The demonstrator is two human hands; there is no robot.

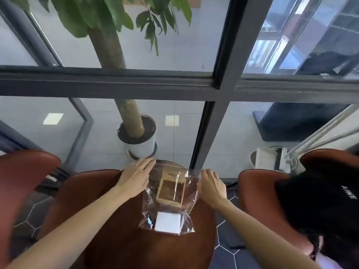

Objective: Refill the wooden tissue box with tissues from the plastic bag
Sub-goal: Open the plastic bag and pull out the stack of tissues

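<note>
A clear plastic bag (171, 193), draped over an open wooden tissue box (171, 191), is flanked by the left hand (136, 177) and right hand (211, 188), fingers spread; the white tissue stack (168, 222) must be extracted next.

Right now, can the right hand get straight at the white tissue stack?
Probably not directly. The tissue stack lies inside the clear plastic bag, so film covers it. The right hand rests at the bag's far right edge, seemingly near its opening, beyond the wooden box.
</note>
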